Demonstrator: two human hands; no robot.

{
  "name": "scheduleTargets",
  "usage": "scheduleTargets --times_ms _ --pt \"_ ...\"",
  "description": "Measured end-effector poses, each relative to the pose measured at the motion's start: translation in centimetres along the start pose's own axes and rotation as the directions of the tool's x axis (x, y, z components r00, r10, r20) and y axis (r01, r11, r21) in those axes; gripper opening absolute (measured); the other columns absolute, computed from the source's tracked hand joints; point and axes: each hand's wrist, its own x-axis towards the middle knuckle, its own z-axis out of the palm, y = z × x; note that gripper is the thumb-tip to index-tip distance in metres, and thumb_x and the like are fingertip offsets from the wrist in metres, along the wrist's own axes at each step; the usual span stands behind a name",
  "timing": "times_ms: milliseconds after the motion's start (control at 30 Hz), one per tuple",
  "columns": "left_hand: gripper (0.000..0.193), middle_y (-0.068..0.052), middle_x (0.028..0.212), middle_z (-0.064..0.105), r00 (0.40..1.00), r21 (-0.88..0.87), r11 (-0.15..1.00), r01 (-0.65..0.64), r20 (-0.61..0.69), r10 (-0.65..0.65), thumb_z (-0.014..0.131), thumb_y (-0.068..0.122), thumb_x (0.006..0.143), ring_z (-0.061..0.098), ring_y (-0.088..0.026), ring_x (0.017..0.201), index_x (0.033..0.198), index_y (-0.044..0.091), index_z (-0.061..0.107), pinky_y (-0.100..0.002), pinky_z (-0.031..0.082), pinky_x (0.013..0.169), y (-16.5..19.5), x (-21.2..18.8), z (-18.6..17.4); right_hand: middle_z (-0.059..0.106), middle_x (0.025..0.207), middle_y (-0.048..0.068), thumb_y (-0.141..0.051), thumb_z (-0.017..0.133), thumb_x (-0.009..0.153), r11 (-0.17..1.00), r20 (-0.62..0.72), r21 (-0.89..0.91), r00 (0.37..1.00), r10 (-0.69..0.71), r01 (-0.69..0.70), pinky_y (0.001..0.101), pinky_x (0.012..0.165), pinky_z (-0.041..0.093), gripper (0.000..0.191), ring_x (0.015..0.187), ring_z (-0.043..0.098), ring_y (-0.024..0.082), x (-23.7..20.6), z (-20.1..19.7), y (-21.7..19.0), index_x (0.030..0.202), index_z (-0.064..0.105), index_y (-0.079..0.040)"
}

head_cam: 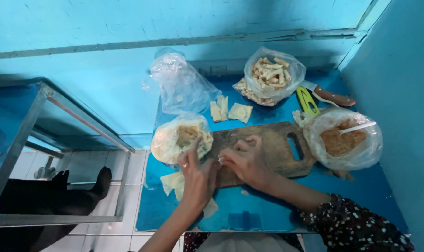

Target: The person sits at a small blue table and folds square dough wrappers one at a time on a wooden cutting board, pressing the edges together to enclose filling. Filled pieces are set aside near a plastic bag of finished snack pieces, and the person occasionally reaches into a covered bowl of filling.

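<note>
On a blue table [268, 210] lies a wooden cutting board [268, 144] with a handle hole. Both hands meet at its near left end. My left hand [196, 177] and my right hand [246, 162] pinch a small pale wrapper piece [220, 159] between their fingertips. One left finger stretches up beside a plastic bag of pale sheets with brown filling [172, 140]. More pale sheets [172, 182] lie under my left wrist.
An empty clear bag [181, 84], cut pale squares [230, 111], a bag of rolled sticks [272, 74], a green peeler [307, 100], a brown-handled knife [335, 98] and a bag of brown filling with a white spoon [342, 140] ring the board. A black animal [58, 198] lies under a glass-and-metal frame [72, 116] at left.
</note>
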Motion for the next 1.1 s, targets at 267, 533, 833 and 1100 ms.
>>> scheduleTargets --times_ms 267,533,833,1100 --pt "0.011 -0.022 0.154 0.041 0.994 0.191 0.980 -0.048 0.110 0.027 0.068 0.004 0.079 0.043 -0.038 0.132 0.090 0.002 0.069 -0.065 0.025 0.114 -0.2 0.4 0.9 0.073 0.092 -0.008 -0.022 0.078 0.079 0.983 0.083 0.132 0.989 0.121 -0.131 0.0519 0.093 0.033 0.031 0.095 0.062 0.018 0.5 -0.4 0.1 0.108 0.068 -0.019" --pt "0.046 -0.027 0.157 0.034 0.985 0.092 0.989 0.118 -0.137 -0.105 0.069 -0.004 0.080 0.039 -0.047 0.130 0.125 0.005 0.072 -0.050 0.035 0.107 0.0 0.9 -1.4 0.070 0.091 -0.004 -0.018 0.072 0.089 0.993 0.051 -0.078 0.995 0.092 -0.088 0.0507 0.092 0.036 0.021 0.096 0.060 0.021 2.3 1.3 0.3 0.109 0.068 -0.020" --pt "0.043 -0.025 0.158 0.034 0.935 0.178 0.943 0.280 -0.272 -0.227 0.077 0.007 0.083 0.045 -0.040 0.117 0.125 0.013 0.072 -0.050 0.037 0.103 -0.7 -2.6 -6.0 0.072 0.097 -0.005 -0.023 0.074 0.085 0.995 0.018 -0.050 0.996 -0.087 0.088 0.0534 0.095 0.038 0.038 0.098 0.063 0.018 2.5 -0.7 1.8 0.122 0.069 -0.020" --pt "0.042 -0.022 0.154 0.038 0.941 0.185 0.928 0.323 -0.164 -0.295 0.078 0.009 0.078 0.046 -0.039 0.112 0.119 0.016 0.075 -0.049 0.037 0.100 -2.1 -5.3 -4.4 0.070 0.093 0.002 -0.017 0.074 0.092 0.997 -0.104 -0.071 0.994 -0.017 0.010 0.0483 0.098 0.042 0.026 0.090 0.066 0.023 3.4 -2.0 3.3 0.118 0.068 -0.015"
